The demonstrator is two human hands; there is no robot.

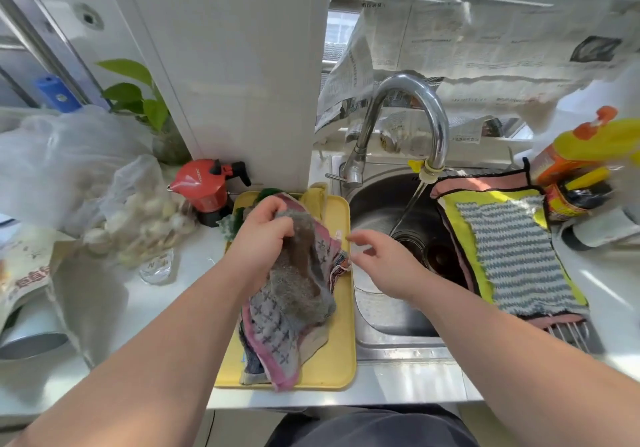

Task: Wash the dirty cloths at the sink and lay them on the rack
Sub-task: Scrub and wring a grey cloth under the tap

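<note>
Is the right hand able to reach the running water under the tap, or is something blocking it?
Probably yes: the right hand is open above the sink, and the water stream falls just beyond it with nothing between them.

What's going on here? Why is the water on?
Someone is washing cloths. The left hand grips a grey and pink cloth over the yellow tray beside the sink. The right hand is open, near the cloth's edge. Water runs from the faucet. A striped yellow cloth already lies on the rack across the sink.
</note>
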